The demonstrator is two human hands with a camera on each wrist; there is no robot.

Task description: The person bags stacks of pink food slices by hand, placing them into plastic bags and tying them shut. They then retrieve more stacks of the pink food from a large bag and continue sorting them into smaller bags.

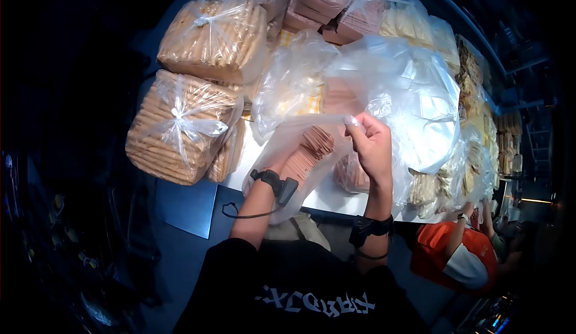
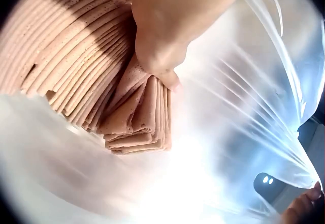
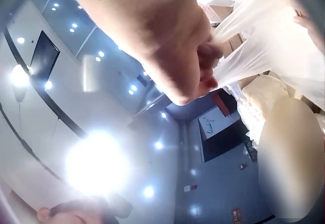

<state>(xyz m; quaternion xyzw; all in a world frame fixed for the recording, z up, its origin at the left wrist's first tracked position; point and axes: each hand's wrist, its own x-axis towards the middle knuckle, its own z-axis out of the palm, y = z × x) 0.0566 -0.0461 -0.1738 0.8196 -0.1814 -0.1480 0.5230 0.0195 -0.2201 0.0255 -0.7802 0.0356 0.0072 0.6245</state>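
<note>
My left hand (image 2: pixel 162 36) is inside a clear plastic bag (image 1: pixel 261 154), its thumb against a small bundle of folded pinkish-brown sheets (image 2: pixel 139 120). The fingers on the bundle's far side are hidden. Beside it in the bag, a larger stack of thin pinkish-brown sheets (image 2: pixel 61 46) stands packed on edge. My right hand (image 1: pixel 373 145) pinches the upper edge of the bag's mouth and holds it up; the film stretches in folds from those fingertips toward the left in the head view.
Tied bags of tan folded sheets (image 1: pixel 183 127) stand on the left of the white table (image 1: pixel 336 203). Pink-filled bags (image 1: pixel 360 13) lie at the back, and a pile of empty plastic bags (image 1: pixel 420 106) on the right. Another person in orange and white (image 1: pixel 462 253) is at the lower right.
</note>
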